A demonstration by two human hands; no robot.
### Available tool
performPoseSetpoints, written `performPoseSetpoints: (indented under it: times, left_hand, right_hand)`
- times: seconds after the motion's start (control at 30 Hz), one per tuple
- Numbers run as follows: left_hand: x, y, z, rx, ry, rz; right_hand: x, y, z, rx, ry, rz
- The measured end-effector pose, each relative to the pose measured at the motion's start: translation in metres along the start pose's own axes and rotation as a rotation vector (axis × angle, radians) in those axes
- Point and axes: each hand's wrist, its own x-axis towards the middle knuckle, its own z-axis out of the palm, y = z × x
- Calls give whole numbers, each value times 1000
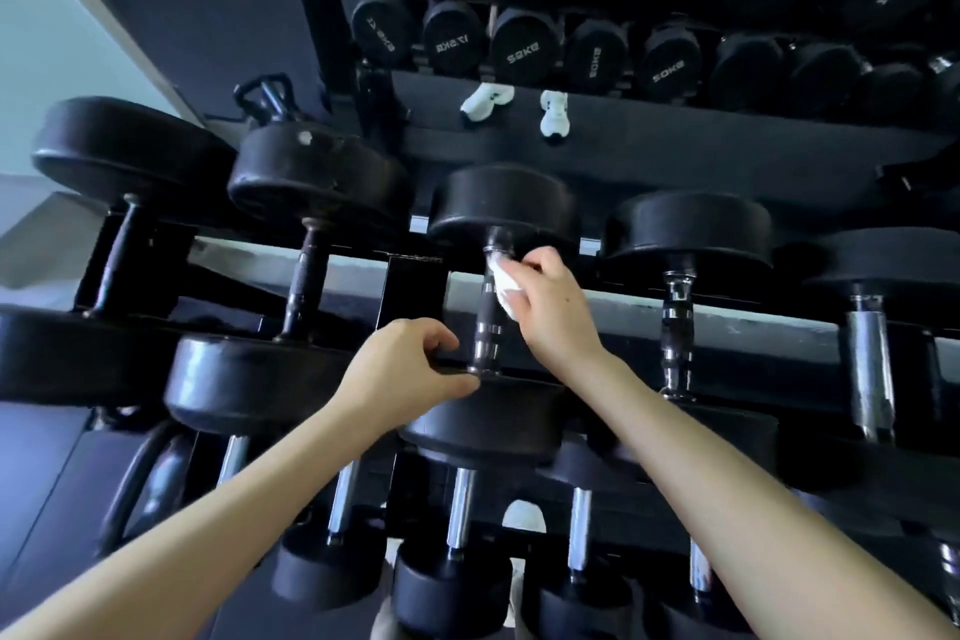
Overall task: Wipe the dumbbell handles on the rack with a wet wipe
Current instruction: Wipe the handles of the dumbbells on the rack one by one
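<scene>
Mid-wipe: the right hand pinches the wet wipe against the centre dumbbell's handle, at its twelve o'clock end. The left hand grips the near head by its rim. Next, likely, a firm stroke toward six o'clock.

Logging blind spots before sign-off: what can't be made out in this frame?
Head view only:
- Handle top under the wet wipe: covered by the right hand.
- Dumbbell rim beneath the left hand: hidden by its fingers.
- Bottom-row dumbbells: cut by the lower edge.
</scene>
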Motion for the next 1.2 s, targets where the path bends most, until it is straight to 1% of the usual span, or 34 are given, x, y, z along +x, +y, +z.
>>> performPoseSetpoints:
  times: [0.07,0.17,0.23,0.3,0.33,0.37,0.4,0.43,0.5,0.53,0.63,0.7,0.77,0.83,0.87,0.9,0.97,1.07,1.13,1.2]
  left_hand:
    - [-6,-5,4,60,-5,12]
    - [-8,-13,2,37,9,24]
    - [-7,-18,1,25,11,39]
    - [-6,-23,-1,8,5,54]
    - [-4,-24,-1,1,3,63]
    - [-3,-26,-2,-1,-6,73]
    - [-1,-27,-3,3,-19,85]
    - [1,-28,-5,4,-38,97]
    - [7,-29,-9,-19,-59,110]
    - [13,-28,-10,-44,-34,115]
    - [37,-21,-4,-161,130,112]
    - [53,-10,5,-205,203,139]
    - [65,0,14,-229,220,179]
    - [74,3,24,-220,215,177]
    - [77,3,28,-200,212,162]
    - [81,2,30,-176,213,145]
    - [85,0,32,-128,208,115]
    - [89,-1,29,-80,109,51]
    - [91,-2,28,-140,13,-38]
    - [91,-3,29,-230,-5,-108]
  right_hand:
    - [10,2,8,-64,-60,-13]
    - [13,7,16,-138,-84,-27]
    - [8,11,18,-132,-189,-89]
    - [3,14,16,-236,-315,-177]
    - [5,14,14,-316,-336,-214]
    - [9,15,11,-380,-315,-242]
    - [14,15,10,-402,-272,-232]
    - [18,15,8,-378,-232,-184]
    - [17,12,10,-240,-189,-69]
    - [14,10,11,-160,-165,-36]
    - [3,6,13,18,-23,31]
    - [0,1,14,41,57,71]
    - [-3,-7,17,44,146,138]
    - [-8,-12,22,-48,253,173]
    - [-11,-13,23,-100,280,190]
    - [-12,-15,23,-120,279,217]
    - [-13,-19,22,-78,206,315]
    - [-12,-21,21,89,102,420]
    - [-9,-22,22,241,75,517]
    - [-6,-22,24,366,95,619]
